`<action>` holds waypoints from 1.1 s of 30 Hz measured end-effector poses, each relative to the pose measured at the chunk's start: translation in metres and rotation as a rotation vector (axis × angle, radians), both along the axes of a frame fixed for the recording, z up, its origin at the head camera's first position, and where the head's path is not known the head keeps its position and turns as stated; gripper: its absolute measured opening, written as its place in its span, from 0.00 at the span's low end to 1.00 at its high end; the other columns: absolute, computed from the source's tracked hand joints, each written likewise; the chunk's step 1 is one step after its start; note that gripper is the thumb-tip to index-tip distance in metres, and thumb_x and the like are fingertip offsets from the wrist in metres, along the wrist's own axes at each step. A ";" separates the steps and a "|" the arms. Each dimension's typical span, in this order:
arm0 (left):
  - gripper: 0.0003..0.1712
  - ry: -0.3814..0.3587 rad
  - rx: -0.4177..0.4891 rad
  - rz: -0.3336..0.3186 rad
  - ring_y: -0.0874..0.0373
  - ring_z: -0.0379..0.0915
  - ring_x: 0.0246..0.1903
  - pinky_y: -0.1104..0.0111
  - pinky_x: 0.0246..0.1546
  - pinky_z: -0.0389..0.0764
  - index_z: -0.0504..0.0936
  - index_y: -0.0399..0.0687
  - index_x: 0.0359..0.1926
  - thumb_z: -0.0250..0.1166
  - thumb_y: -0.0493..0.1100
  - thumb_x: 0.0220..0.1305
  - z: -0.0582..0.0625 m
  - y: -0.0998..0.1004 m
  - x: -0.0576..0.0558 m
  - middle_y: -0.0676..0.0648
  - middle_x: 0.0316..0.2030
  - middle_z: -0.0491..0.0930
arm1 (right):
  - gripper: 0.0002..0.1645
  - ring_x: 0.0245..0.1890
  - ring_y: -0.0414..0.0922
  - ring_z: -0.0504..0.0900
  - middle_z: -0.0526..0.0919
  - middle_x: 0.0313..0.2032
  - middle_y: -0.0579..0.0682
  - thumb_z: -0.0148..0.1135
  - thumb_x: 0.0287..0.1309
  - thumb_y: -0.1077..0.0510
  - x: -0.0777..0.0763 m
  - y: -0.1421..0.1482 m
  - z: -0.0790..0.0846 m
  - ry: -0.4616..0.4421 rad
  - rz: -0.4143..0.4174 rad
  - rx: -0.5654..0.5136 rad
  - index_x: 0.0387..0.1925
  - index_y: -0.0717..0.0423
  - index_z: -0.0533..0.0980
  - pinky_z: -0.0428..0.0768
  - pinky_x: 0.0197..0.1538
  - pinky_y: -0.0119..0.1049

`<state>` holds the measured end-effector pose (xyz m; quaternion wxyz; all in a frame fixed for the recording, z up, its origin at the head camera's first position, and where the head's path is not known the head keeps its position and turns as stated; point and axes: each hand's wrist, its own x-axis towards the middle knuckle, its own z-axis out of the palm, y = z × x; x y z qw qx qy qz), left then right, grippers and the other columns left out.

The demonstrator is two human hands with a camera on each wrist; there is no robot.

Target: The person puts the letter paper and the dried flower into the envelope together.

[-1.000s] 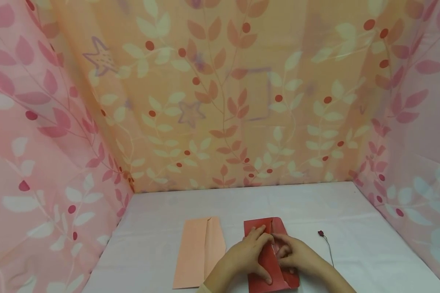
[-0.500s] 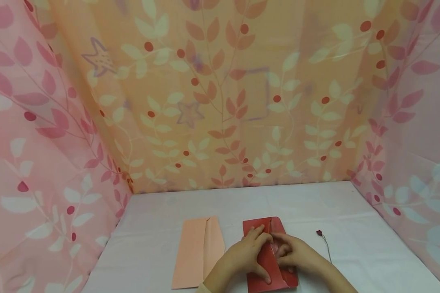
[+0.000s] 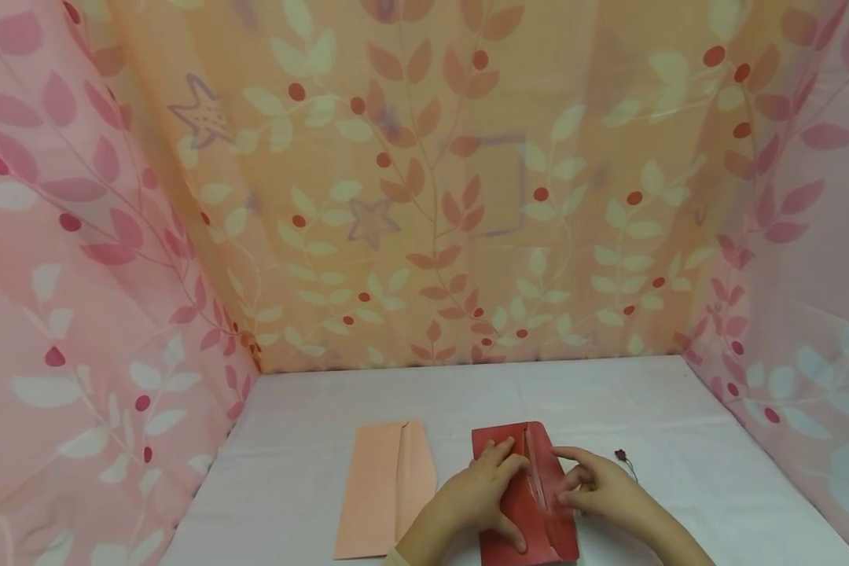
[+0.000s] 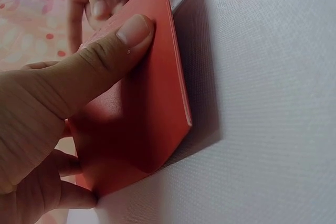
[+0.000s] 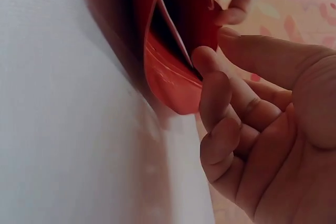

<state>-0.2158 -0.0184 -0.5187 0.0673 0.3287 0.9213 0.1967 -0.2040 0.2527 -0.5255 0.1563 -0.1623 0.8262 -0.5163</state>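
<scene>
A red envelope point(image 3: 512, 527) lies lengthwise in front of me in the head view, its flap point(image 3: 555, 479) folded out to the right. My left hand point(image 3: 477, 491) grips its body, the thumb pressed on the front and other fingers around the far edge, as the left wrist view shows. Over the flap hovers my right hand point(image 3: 601, 491), fingers loosely bent with nothing pinched. In the right wrist view its fingertips point(image 5: 205, 59) are close to the flap's edge; contact is unclear. The envelope's mouth gapes there, and a thin pale edge point(image 5: 176, 30) shows inside.
A peach envelope point(image 3: 371, 495) with its flap out lies left of the red one. Beyond my right hand is a small dark red flower point(image 3: 620, 454) on a thin stem, partly hidden. A patterned curtain point(image 3: 424, 196) stands behind the white-covered table point(image 3: 311, 393).
My right hand has drawn back to the right from the red envelope's mouth, uncovering more of the opening and flap. The left hand keeps its hold. The flower's stem is now mostly covered.
</scene>
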 end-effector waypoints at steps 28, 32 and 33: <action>0.54 -0.018 0.009 0.005 0.38 0.53 0.77 0.51 0.59 0.80 0.66 0.78 0.64 0.83 0.70 0.34 -0.002 0.000 -0.002 0.51 0.79 0.55 | 0.24 0.30 0.29 0.79 0.87 0.34 0.36 0.72 0.62 0.49 0.019 0.067 0.005 0.433 -0.508 0.337 0.57 0.51 0.80 0.77 0.34 0.29; 0.55 -0.026 0.006 0.008 0.38 0.53 0.77 0.48 0.60 0.79 0.65 0.79 0.65 0.83 0.70 0.33 -0.002 0.001 0.000 0.51 0.79 0.54 | 0.23 0.32 0.27 0.79 0.88 0.35 0.37 0.72 0.62 0.47 0.017 0.076 -0.002 0.420 -0.535 0.370 0.56 0.50 0.81 0.78 0.35 0.29; 0.55 -0.031 0.006 0.008 0.38 0.53 0.77 0.48 0.60 0.78 0.66 0.79 0.65 0.84 0.70 0.33 -0.002 0.001 0.000 0.51 0.79 0.54 | 0.24 0.33 0.27 0.79 0.88 0.36 0.37 0.72 0.62 0.46 0.016 0.077 -0.004 0.411 -0.538 0.379 0.56 0.50 0.81 0.78 0.35 0.29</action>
